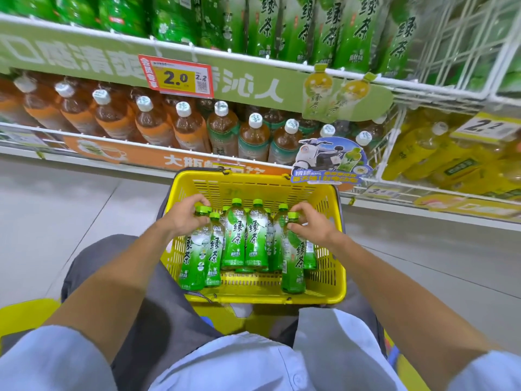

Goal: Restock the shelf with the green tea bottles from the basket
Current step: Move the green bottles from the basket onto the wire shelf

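A head-worn camera looked down at a seated person with a yellow basket (pixel 329 249) on the shop floor in front of them. A cluster of green tea bottles (pixel 245 238) stood upright inside it.

The left hand (pixel 183 217) had its fingers (pixel 197 199) curled round the cap and neck of the left bottle (pixel 194 261). The right hand (pixel 313 225) had its fingers (pixel 300 227) clamped on the cap of the right bottle (pixel 294 266), which stood close to the near wall of the basket.

Above, the top shelf (pixel 282 64) carried matching green tea. Brown tea bottles (pixel 186 125) filled the rack below, and a price tag (pixel 176 77) was clipped to the rail.

Both held bottles seemed about to be lifted. To do this well, each would probably need drawing straight up, so that it cleared its neighbours without tipping them. A grip lower on the neck would likely be steadier than the smooth cap for the reach up to the shelf.
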The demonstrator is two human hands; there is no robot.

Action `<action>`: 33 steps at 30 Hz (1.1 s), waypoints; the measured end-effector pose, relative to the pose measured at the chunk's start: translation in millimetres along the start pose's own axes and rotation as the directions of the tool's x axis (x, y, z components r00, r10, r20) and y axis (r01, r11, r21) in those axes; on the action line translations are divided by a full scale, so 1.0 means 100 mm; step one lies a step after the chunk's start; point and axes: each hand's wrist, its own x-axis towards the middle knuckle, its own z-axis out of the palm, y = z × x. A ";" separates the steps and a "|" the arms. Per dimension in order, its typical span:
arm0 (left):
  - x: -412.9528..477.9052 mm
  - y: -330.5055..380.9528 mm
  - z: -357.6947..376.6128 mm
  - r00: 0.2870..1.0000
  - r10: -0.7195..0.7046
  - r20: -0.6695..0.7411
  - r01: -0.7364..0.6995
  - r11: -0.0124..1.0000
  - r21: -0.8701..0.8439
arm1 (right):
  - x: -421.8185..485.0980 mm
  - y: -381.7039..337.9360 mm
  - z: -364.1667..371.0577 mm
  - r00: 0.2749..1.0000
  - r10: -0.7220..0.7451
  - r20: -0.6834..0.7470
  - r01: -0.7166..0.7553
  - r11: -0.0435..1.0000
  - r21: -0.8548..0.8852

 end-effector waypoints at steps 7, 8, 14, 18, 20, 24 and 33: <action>-0.17 0.05 -0.08 0.990 -0.122 0.075 0.127 0.990 -0.054 | -0.16 0.07 0.04 0.997 0.077 -0.020 -0.073 0.988 0.139; -0.16 0.03 -0.05 0.988 -0.131 0.076 0.136 0.988 -0.072 | -0.17 0.09 0.04 0.997 0.075 -0.013 -0.072 0.986 0.153; -0.27 0.04 0.05 0.989 -0.110 0.096 0.124 0.980 -0.155 | -0.36 0.11 0.12 0.999 0.053 0.004 -0.052 0.954 0.297; -0.39 0.19 0.08 0.985 -0.071 0.157 0.090 0.989 -0.118 | -0.46 0.10 0.23 1.000 -0.004 0.004 0.002 0.943 0.332; -0.44 0.23 0.13 0.981 -0.044 0.191 0.067 0.991 -0.117 | -0.51 0.13 0.24 1.000 -0.025 -0.008 0.027 0.943 0.332; -0.55 0.22 0.20 0.988 0.023 0.153 -0.003 0.992 -0.128 | -0.60 0.18 0.23 0.998 -0.039 -0.057 0.055 0.948 0.314; -0.83 0.57 0.01 0.997 0.073 -0.026 -0.077 0.909 -0.410 | -0.77 0.01 0.13 0.980 -0.127 -0.152 0.154 0.971 0.184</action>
